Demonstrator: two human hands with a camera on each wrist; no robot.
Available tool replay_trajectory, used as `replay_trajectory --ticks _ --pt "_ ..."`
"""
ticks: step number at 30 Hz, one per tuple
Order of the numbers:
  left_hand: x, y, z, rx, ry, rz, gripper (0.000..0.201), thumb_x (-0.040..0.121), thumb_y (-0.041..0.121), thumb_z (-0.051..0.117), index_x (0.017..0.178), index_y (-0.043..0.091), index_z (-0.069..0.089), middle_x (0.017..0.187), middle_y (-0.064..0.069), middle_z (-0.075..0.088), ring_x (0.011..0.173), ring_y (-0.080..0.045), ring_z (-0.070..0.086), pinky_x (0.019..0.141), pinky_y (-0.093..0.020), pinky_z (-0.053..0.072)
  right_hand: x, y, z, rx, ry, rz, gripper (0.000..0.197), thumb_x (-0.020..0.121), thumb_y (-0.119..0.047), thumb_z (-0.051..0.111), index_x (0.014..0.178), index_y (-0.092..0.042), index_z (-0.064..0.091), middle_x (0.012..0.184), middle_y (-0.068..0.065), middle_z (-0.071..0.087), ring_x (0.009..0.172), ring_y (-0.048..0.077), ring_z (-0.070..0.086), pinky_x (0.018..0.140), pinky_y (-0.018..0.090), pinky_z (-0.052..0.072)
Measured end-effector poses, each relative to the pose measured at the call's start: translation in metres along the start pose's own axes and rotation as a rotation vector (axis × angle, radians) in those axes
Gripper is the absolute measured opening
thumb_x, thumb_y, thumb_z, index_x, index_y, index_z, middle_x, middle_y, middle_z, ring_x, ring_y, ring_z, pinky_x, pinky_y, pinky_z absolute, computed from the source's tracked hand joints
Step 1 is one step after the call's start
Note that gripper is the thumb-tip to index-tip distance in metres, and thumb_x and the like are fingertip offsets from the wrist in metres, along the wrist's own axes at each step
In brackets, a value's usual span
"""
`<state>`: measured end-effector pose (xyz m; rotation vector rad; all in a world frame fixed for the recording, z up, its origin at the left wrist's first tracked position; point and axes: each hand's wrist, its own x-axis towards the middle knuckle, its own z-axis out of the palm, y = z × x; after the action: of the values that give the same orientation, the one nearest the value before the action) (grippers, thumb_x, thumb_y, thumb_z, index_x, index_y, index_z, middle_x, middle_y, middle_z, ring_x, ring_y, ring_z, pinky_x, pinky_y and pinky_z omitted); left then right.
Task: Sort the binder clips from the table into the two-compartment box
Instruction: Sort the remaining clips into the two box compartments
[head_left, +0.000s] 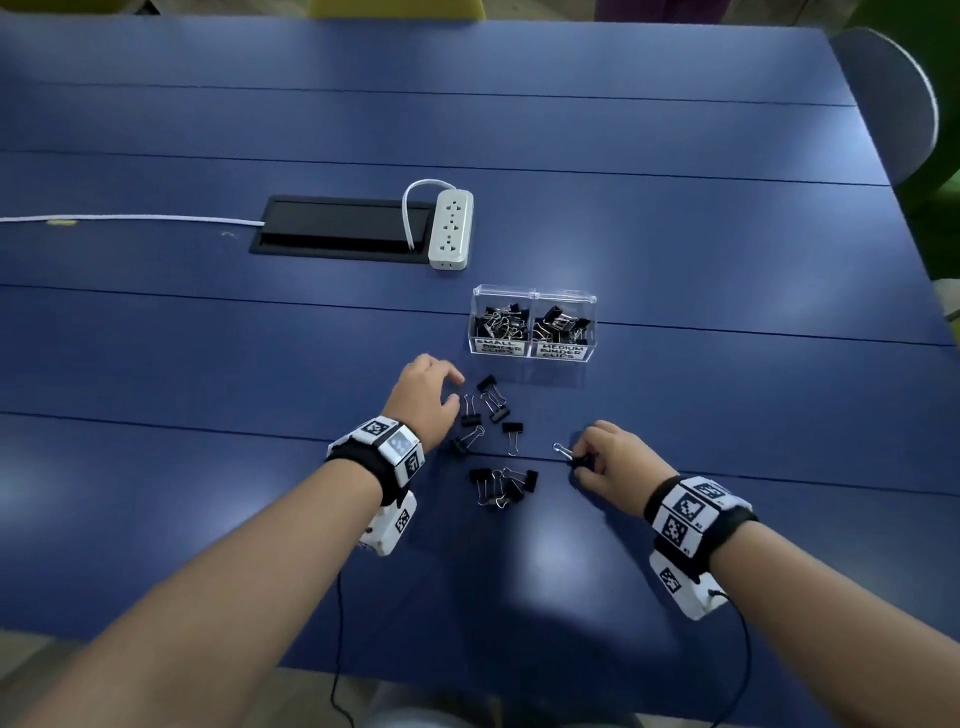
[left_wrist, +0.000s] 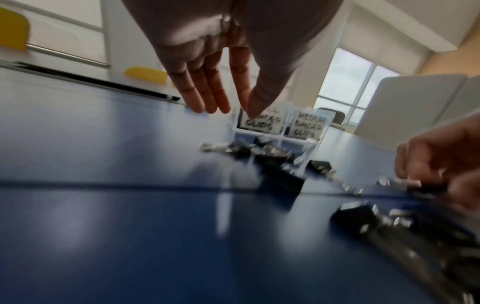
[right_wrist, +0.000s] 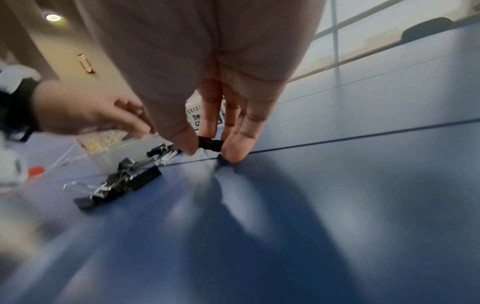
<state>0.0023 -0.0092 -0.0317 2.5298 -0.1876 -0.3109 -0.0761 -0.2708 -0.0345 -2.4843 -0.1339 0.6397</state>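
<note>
A clear two-compartment box (head_left: 533, 349) stands on the blue table (head_left: 727, 415), labelled small and medium binder clips, with black clips in both halves. Several loose black binder clips (head_left: 500, 485) lie scattered in front of it, between my hands. My right hand (head_left: 584, 462) pinches one black binder clip (right_wrist: 210, 143) between thumb and fingers, right at the table surface. My left hand (head_left: 457, 392) hovers at the left edge of the scatter, fingers straight in the left wrist view (left_wrist: 233, 107), holding nothing. The box labels (left_wrist: 307, 127) show beyond those fingers.
A white power strip (head_left: 451, 228) and a black cable hatch (head_left: 340, 226) sit behind the box, with a white cable (head_left: 130, 219) running left. A grey chair back (head_left: 893, 98) stands at the far right corner. The table's near edge runs below my forearms.
</note>
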Motion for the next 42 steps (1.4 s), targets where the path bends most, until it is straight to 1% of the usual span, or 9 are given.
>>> replay_trajectory --ticks 9,19,22,25,28,33,37,40,42 --pt "-0.026 -0.031 0.005 0.035 -0.058 -0.068 0.049 0.085 0.012 0.056 0.133 0.022 0.048 0.128 0.000 0.048 0.121 -0.020 0.041 0.100 -0.032 0.042 0.039 -0.054 0.021 0.112 0.150 -0.024 0.031 0.085 -0.014 0.055 0.115 -0.018 0.053 0.103 -0.002 0.039 0.078 0.016 0.048 0.080 0.029 0.046" --pt "-0.013 -0.021 0.012 0.232 -0.082 0.013 0.037 0.089 0.028 0.060 0.124 0.020 0.054 0.115 -0.007 0.048 0.109 -0.024 0.047 0.079 -0.039 0.053 0.053 -0.074 0.042 -0.061 0.088 0.011 0.021 0.086 -0.013 0.055 0.107 -0.009 0.050 0.113 0.014 0.045 0.104 0.032 0.045 0.087 0.042 0.047" --pt "-0.008 -0.020 0.009 0.196 -0.092 -0.006 0.030 0.088 0.028 0.061 0.114 0.015 0.055 0.115 -0.007 0.049 0.109 -0.024 0.047 0.083 -0.041 0.051 0.051 -0.074 0.035 -0.020 0.084 0.025 0.018 0.084 -0.010 0.053 0.101 -0.008 0.053 0.108 0.014 0.048 0.103 0.033 0.046 0.087 0.040 0.045" --pt "-0.006 -0.017 0.006 0.061 -0.101 -0.025 0.026 0.087 0.023 0.059 0.109 0.009 0.053 0.110 -0.008 0.056 0.101 -0.025 0.055 0.087 -0.038 0.050 0.051 -0.071 0.013 0.117 0.166 0.082 0.008 0.082 -0.014 0.058 0.090 -0.013 0.057 0.103 0.006 0.051 0.097 0.025 0.051 0.089 0.034 0.046" --pt "-0.009 -0.011 0.003 -0.043 -0.166 -0.055 0.023 0.088 0.022 0.054 0.108 0.012 0.048 0.092 -0.006 0.061 0.083 -0.026 0.059 0.079 -0.040 0.053 0.063 -0.064 -0.024 0.183 0.309 0.121 0.003 0.081 -0.015 0.059 0.083 -0.017 0.058 0.102 0.002 0.052 0.099 0.023 0.052 0.093 0.035 0.046" --pt "-0.008 0.001 0.005 0.030 -0.276 -0.069 0.034 0.093 0.019 0.038 0.125 0.021 0.047 0.098 -0.003 0.054 0.086 -0.025 0.054 0.081 -0.037 0.049 0.095 -0.051 -0.074 0.087 0.403 0.142 0.010 0.080 -0.011 0.057 0.088 -0.011 0.063 0.099 0.008 0.048 0.104 0.032 0.051 0.086 0.031 0.041" --pt "-0.007 0.003 0.007 0.075 -0.235 -0.057 0.024 0.095 0.020 0.034 0.108 0.019 0.053 0.102 -0.009 0.053 0.084 -0.032 0.057 0.077 -0.041 0.052 0.102 -0.051 -0.079 -0.012 0.359 0.133 0.026 0.085 -0.011 0.053 0.110 -0.014 0.062 0.113 0.014 0.049 0.115 0.033 0.042 0.094 0.038 0.040" --pt "-0.009 0.004 0.008 0.119 -0.195 -0.048 0.015 0.091 0.021 0.042 0.102 0.019 0.052 0.095 -0.007 0.051 0.076 -0.032 0.057 0.068 -0.038 0.050 0.092 -0.066 -0.061 -0.070 0.376 -0.002 0.024 0.086 -0.010 0.053 0.108 -0.015 0.061 0.113 0.008 0.050 0.116 0.026 0.039 0.097 0.038 0.040" --pt "-0.009 0.006 0.009 0.162 -0.213 -0.058 0.015 0.090 0.026 0.047 0.102 0.020 0.051 0.094 -0.005 0.049 0.077 -0.031 0.056 0.069 -0.036 0.048 0.085 -0.078 -0.040 -0.106 0.256 -0.058 0.018 0.086 -0.013 0.054 0.102 -0.015 0.062 0.112 0.006 0.050 0.112 0.023 0.042 0.099 0.038 0.044"
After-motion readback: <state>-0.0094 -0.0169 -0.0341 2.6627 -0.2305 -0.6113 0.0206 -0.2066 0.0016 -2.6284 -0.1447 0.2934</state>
